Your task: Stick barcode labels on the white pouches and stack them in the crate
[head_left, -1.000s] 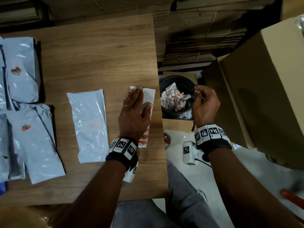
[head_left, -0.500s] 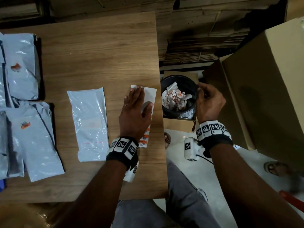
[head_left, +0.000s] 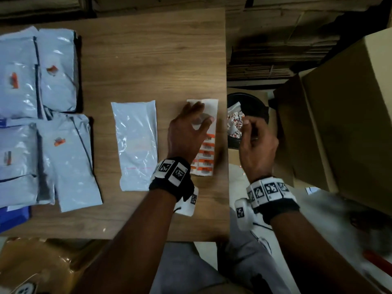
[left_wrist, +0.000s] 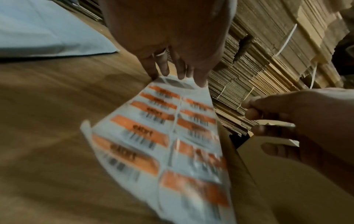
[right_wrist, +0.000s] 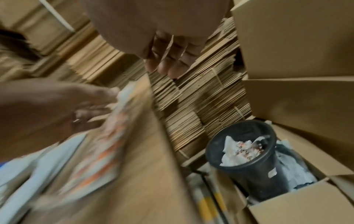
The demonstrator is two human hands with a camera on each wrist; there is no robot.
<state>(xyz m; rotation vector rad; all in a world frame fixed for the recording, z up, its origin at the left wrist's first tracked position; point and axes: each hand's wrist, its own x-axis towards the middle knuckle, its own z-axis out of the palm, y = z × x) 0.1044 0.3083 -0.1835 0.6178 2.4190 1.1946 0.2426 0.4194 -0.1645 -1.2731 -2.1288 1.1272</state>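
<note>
my left hand (head_left: pixel 186 132) fingers press flat on the label sheet (head_left: pixel 206 153); my right hand (head_left: pixel 257 143) is loosely curled, holding nothing i can see.

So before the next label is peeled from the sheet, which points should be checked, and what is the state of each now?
1. Label sheet held down: ok, left hand has its fingers on the sheet's top end.
2. Labels left on the sheet: ok, several orange ones show.
3. Right hand free: cannot tell, it is curled and blurred near the black bin.
4. Bare pouch ready: ok, it lies flat on the table beside the sheet.
5. Crate reachable: cannot tell, no crate is plainly visible.
</note>
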